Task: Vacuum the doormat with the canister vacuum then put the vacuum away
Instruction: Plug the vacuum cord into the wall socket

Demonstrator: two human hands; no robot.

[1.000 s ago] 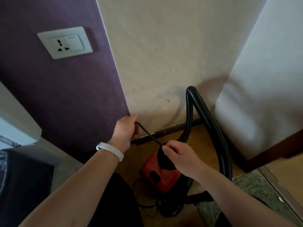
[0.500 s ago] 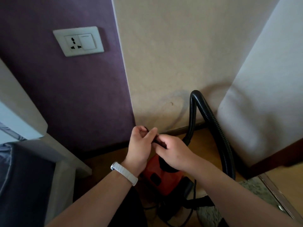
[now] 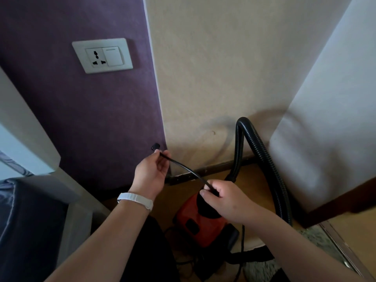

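The wall socket (image 3: 102, 55) sits empty at ten o'clock, so the cord (image 3: 183, 166) is likely being readied for it or wound up. The left hand (image 3: 151, 174) pinches the cord between thumb and curled fingers, its plug (image 3: 155, 147) poking out at twelve o'clock. The right hand (image 3: 223, 198) pinches the same cord just above the canister vacuum (image 3: 200, 226), on the floor at five o'clock.

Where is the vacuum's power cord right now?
Mid-frame in the head view, the black cord runs between the hands: left hand holds its plug end by the purple wall, right hand grips it above the red vacuum.
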